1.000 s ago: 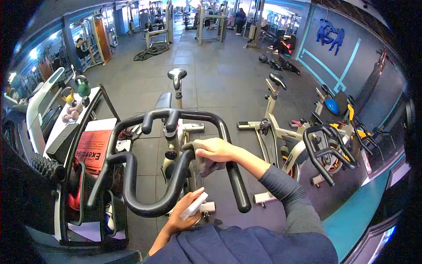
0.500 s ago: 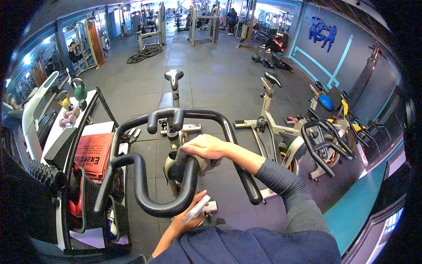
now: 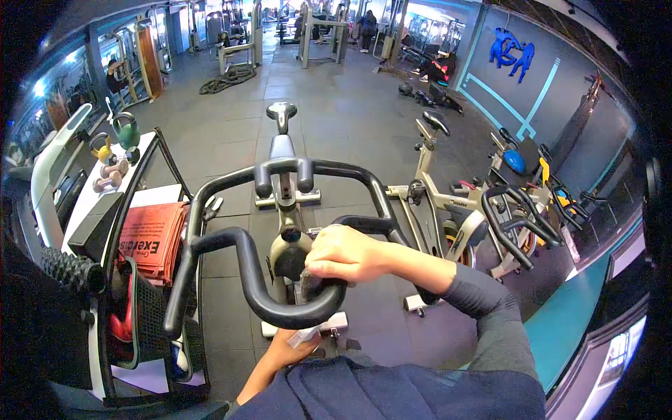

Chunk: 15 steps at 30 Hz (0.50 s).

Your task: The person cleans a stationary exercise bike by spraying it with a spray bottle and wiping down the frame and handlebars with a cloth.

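Observation:
My right hand (image 3: 346,253) is closed over the right inner curve of the exercise bike's black handlebar (image 3: 241,255). A dark grey cloth (image 3: 308,285) shows below its fingers, pressed against the bar. Low in the view, behind the bottom of the handlebar, my left hand (image 3: 287,348) grips a white spray bottle (image 3: 305,337). Only part of the bottle's white top shows; the rest is hidden by the hand and my dark clothing. Beyond the handlebar stands the bike's saddle (image 3: 281,110).
To the left, a rack (image 3: 168,157) holds red exercise leaflets (image 3: 150,238), dumbbells, kettlebells and a black basket (image 3: 150,315). More exercise bikes (image 3: 455,199) stand to the right. Gym machines (image 3: 325,31) and a few people are far back on the dark tiled floor.
My right hand has moved down and slightly right with the cloth, its fingers now wrapped further round the bar. My left hand and the spray bottle are lower and more hidden. The view has shifted slightly.

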Each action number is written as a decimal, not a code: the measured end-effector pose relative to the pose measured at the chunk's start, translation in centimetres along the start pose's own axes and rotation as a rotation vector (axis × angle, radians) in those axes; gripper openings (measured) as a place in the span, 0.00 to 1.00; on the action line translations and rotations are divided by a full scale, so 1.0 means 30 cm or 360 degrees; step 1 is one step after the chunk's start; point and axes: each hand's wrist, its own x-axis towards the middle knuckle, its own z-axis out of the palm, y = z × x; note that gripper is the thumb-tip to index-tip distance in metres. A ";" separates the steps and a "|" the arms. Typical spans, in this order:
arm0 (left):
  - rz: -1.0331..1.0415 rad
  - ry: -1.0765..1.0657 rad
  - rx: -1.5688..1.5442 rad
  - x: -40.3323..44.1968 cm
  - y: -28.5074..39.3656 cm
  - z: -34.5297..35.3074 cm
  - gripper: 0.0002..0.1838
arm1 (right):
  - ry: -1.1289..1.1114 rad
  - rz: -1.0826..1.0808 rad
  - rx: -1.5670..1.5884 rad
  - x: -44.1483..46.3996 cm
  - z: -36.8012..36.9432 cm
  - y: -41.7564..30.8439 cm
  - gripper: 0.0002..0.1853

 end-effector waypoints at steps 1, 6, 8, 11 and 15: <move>0.0019 -0.0034 0.0067 -0.001 -0.005 -0.008 0.21 | -0.0044 -0.0024 -0.0005 0.000 0.002 -0.019 0.20; 0.0187 0.0016 -0.0043 0.015 0.057 -0.032 0.21 | 0.0169 -0.0007 -0.0039 -0.003 0.046 -0.136 0.18; 0.0125 -0.0001 -0.0056 0.013 0.066 -0.035 0.19 | 0.0443 0.0128 -0.0199 0.000 0.075 -0.179 0.19; 0.0048 -0.0018 -0.0095 0.010 0.058 -0.039 0.15 | 0.0624 0.0350 -0.0232 0.016 0.124 -0.275 0.17; 0.0022 -0.0043 -0.0156 0.013 0.059 -0.037 0.16 | 0.0618 0.0467 -0.0214 0.008 0.122 -0.296 0.19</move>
